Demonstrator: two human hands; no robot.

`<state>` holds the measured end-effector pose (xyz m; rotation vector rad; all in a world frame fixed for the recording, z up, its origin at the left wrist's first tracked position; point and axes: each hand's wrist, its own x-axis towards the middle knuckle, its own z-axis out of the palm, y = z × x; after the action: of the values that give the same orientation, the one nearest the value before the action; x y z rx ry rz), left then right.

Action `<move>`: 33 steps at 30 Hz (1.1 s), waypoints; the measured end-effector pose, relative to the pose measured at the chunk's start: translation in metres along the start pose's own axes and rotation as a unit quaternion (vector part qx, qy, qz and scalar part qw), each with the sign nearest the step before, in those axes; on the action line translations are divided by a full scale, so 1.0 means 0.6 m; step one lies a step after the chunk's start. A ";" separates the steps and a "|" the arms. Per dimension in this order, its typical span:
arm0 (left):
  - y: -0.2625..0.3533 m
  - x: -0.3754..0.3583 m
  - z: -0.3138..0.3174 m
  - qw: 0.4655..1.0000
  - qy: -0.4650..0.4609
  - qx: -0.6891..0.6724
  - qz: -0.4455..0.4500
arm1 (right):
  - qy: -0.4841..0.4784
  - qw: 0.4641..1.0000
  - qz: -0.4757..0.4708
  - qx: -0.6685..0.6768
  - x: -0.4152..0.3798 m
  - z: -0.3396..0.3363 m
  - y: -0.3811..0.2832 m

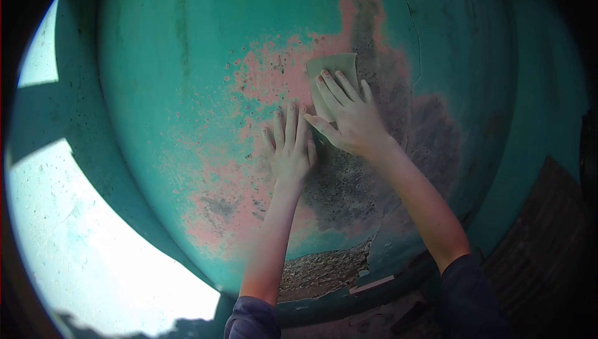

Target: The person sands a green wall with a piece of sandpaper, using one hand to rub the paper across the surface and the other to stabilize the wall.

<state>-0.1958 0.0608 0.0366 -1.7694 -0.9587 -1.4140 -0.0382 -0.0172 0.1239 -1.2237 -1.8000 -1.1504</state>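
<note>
No words, labels, brands, numbers or signs can be read anywhere, neither on the worn green wall [187, 59] nor on the sandpaper [333, 68] at twelve o'clock.

My right hand [349, 121] lies flat on the sandpaper sheet [333, 74], which sits against the wall [156, 90] ahead of me. My left hand [289, 149] rests on the wall just left of and below it, touching the right thumb. Broken plaster [321, 273] lies below both hands.
</note>
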 end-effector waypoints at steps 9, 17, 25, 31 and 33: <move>0.003 -0.010 0.006 0.999 0.034 0.026 0.000 | 0.000 1.000 0.016 -0.022 0.000 0.001 0.011; 0.005 -0.013 -0.013 0.997 0.017 -0.036 0.058 | -0.017 0.999 0.039 0.006 -0.063 -0.002 0.010; 0.002 -0.019 0.011 0.995 0.059 0.052 0.061 | -0.040 0.990 0.132 -0.031 -0.121 0.000 0.085; 0.006 -0.021 0.000 0.998 0.025 0.031 0.051 | -0.083 0.991 0.104 -0.022 -0.231 0.030 0.020; 0.005 -0.024 0.006 0.998 0.020 0.021 0.054 | -0.106 0.990 0.088 0.007 -0.281 0.039 0.023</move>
<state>-0.1936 0.0603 0.0214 -1.7288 -0.8534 -1.3459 0.0307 -0.0528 -0.0285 -1.5116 -1.8042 -0.9362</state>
